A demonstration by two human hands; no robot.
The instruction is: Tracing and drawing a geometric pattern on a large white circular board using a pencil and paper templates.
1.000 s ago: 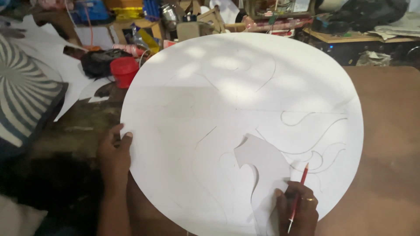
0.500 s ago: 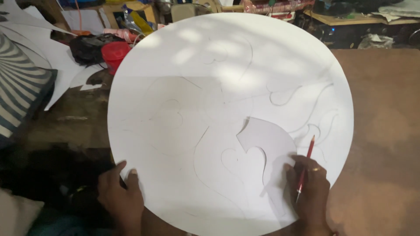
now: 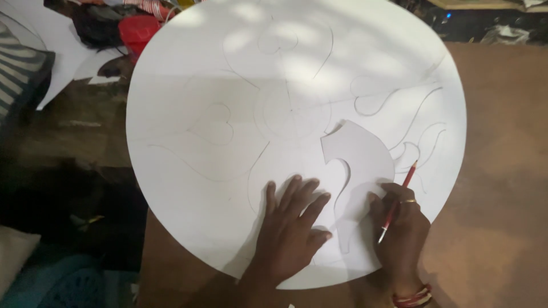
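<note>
At the far left a striped grey-and-white cushion shows at the frame edge, with loose white paper offcuts lying beside it on the dark floor. Just right of those, near the top, sits a small red plastic container, partly tucked behind the rim of the large round white board that fills most of the view. The board carries faint pencil lines: 2 heart outlines on its left and top parts, 1 more heart at the right, and long wavy curves running outward from a centre ring.

Low on the board, the left hand lies flat, palm down, fingers spread and pressing on the surface. Just to its right a curved white paper cut-out template rests on the board, its lower tail running between the 2 hands. The right hand pinches a red pencil between thumb and fingers, with its fingertips resting on the template's edge; the pencil slants up to the right. A ring shows on 1 finger and red bangles circle the wrist. Beyond the board's right rim lies a brown table surface.
</note>
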